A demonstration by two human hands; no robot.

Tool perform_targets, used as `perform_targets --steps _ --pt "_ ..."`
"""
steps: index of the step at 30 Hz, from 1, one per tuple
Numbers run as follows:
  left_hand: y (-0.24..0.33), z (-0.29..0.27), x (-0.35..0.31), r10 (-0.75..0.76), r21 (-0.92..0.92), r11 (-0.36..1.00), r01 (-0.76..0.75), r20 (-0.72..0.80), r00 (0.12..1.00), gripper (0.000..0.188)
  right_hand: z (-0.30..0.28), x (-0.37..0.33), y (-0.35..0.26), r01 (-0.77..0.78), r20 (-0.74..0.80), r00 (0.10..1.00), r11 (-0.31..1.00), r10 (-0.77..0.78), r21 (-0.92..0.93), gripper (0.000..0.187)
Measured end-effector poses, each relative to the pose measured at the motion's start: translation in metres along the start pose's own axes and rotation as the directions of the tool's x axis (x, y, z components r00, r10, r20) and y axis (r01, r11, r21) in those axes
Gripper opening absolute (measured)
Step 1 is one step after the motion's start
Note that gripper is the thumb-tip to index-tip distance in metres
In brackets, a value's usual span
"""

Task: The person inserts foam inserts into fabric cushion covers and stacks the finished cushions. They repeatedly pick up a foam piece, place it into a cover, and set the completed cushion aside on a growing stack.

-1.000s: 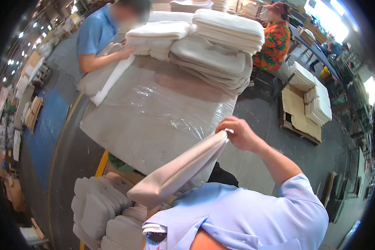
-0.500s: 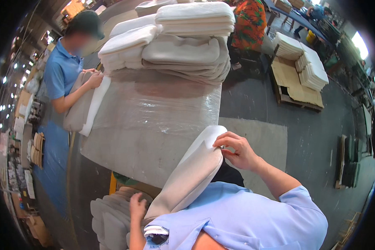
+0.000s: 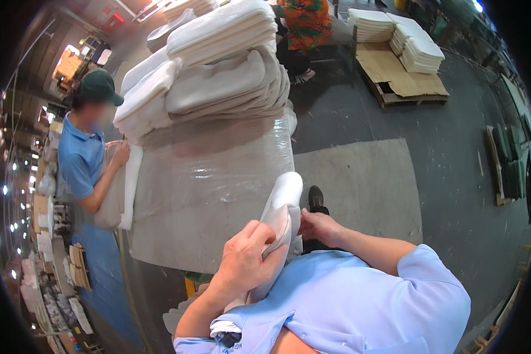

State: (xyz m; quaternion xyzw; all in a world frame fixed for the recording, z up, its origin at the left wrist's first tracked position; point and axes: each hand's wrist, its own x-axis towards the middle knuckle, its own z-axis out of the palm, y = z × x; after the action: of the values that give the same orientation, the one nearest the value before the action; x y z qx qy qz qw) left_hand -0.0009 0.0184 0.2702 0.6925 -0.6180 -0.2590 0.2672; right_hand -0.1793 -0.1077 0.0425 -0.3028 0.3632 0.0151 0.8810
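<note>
Gripping, in the head view, a fold of the long, beige, soft fabric cover [image 3: 284, 226] between thumb and curled fingers of the bare left hand [image 3: 249, 255]. Touching the same cover's right edge with fingertips of the bare right hand [image 3: 321, 229]; cannot tell whether pinching it, because of the partly hidden contact. Showing, at the cover's far mouth, the smooth, white, round-ended pad [image 3: 287, 187]. Running lengthwise away from the chest, steeply up the view, on a long axis tipped slightly right. Pointing white, rounded end outward, away from the body; reaching back at the near end, partly hidden behind the left hand, toward the light-blue, short-sleeved shirt [image 3: 360, 289]. Held at the near right part of the grey, film-wrapped table [image 3: 212, 189]; cannot tell whether touching it. Piled on that table's far side: thick white folded pads [image 3: 221, 29] above and beside rounded beige covers [image 3: 218, 91].
</note>
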Motion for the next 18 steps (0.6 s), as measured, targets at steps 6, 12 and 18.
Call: perform_targets --steps 6,12,18 --pt "0.006 0.001 0.001 0.236 -0.144 0.966 -0.217 0.127 0.964 0.027 0.012 0.000 0.015 -0.167 0.260 0.961 0.946 0.094 0.278 0.075" --pt "0.006 -0.002 0.010 0.231 -0.357 0.928 -0.103 0.338 0.912 0.024 -0.011 0.007 0.002 -0.293 0.559 0.823 0.917 0.098 0.271 0.068" --pt "-0.051 0.017 0.051 -0.047 -0.190 0.978 0.084 0.192 0.980 0.011 -0.024 0.019 0.005 -0.224 0.635 0.770 0.959 0.066 0.173 0.050"
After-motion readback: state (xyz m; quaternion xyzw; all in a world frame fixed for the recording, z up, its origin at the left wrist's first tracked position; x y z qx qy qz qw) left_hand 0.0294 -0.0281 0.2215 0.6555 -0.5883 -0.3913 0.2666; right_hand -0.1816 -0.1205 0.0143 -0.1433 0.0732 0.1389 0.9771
